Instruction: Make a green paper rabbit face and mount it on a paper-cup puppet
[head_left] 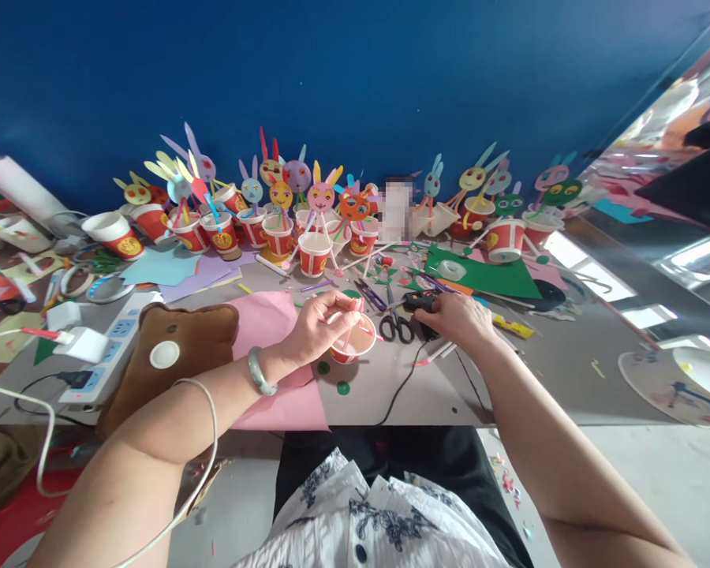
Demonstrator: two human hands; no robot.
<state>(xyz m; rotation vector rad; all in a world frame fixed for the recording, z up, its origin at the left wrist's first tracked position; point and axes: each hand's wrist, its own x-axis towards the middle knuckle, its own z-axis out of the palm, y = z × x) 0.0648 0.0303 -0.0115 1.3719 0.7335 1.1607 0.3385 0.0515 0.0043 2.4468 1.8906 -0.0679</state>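
My left hand [318,325] is closed in a pinch on a pink straw [350,330] that leans into a red paper cup [353,345] standing on the table near the front edge. The hand rests on the cup's rim. My right hand [457,318] lies further right, fingers curled around a black glue gun [419,301] whose black cord [403,386] runs toward me. Black-handled scissors [395,323] lie between the two hands. A pink paper sheet [272,359] lies under my left wrist.
A row of several red cups with paper rabbit faces [313,213] lines the back by the blue wall. A brown pouch [171,351] and a white power strip [103,347] sit at the left. Green paper with a tape roll [451,270] lies right of centre.
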